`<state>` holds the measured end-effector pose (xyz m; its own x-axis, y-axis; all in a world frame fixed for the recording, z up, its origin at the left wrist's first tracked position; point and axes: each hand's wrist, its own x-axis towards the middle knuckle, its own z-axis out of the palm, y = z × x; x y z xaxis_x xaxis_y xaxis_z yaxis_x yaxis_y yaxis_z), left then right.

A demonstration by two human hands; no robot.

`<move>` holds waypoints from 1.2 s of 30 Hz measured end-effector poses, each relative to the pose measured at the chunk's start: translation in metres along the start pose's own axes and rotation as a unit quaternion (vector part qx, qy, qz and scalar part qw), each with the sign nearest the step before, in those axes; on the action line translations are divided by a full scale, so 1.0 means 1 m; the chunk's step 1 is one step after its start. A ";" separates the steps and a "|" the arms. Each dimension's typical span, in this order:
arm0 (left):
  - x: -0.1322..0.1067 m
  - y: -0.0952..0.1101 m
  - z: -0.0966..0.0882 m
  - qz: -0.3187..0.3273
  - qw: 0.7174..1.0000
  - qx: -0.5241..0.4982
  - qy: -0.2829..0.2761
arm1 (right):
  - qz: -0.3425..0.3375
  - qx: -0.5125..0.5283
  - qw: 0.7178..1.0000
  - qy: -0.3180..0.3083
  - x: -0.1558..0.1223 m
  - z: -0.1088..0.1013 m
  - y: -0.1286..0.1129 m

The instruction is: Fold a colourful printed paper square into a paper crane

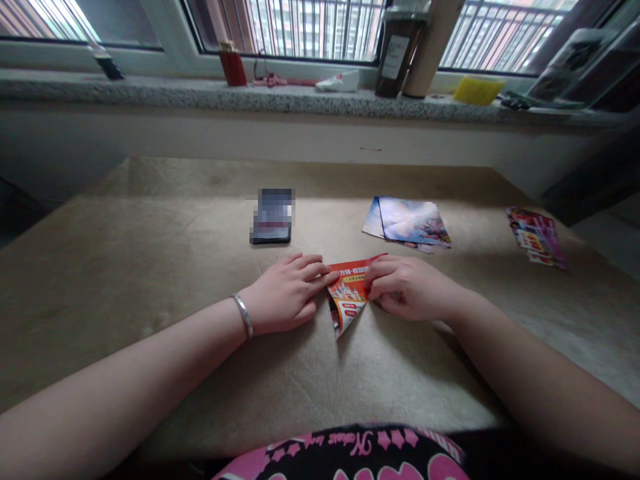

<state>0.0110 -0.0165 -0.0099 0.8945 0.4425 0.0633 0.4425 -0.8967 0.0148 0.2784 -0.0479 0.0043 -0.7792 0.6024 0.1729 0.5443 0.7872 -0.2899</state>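
A folded paper leaflet [350,288], orange-red with a printed castle and white lettering, lies on the table between my hands. Its lower part narrows to a point that faces me. My left hand [286,293], with a silver bracelet at the wrist, rests flat with fingers stretched out, the fingertips on the leaflet's left edge. At the right edge, the curled fingers of my right hand [404,287] pinch the paper. The right fingertips partly cover the print.
Beyond my left hand lies a dark phone [273,217], its screen blurred. Overlapping picture cards [413,220] are past my right hand, with pink-red leaflets [537,237] farther right. A granite windowsill [165,90] holds a red container [233,65], a dark jar [397,57] and a yellow item [479,90].
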 end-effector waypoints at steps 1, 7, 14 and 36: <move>0.000 0.000 0.000 0.001 1.000 0.000 0.001 | -0.003 0.003 1.000 -0.001 0.000 0.000 0.001; 0.000 0.001 -0.001 -0.001 1.000 -0.006 0.000 | -0.018 0.008 1.000 0.004 -0.001 -0.003 0.002; 0.000 -0.001 0.001 0.003 1.000 -0.011 0.004 | -0.010 -0.030 0.999 -0.012 -0.001 -0.006 0.000; 0.000 0.000 0.002 0.000 1.000 -0.011 -0.010 | 0.078 -0.147 0.986 0.001 -0.011 -0.008 0.011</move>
<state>0.0112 -0.0168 -0.0114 0.8960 0.4419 0.0436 0.4406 -0.8969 0.0370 0.2953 -0.0444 0.0067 -0.6782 0.7194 0.1500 0.7243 0.6889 -0.0286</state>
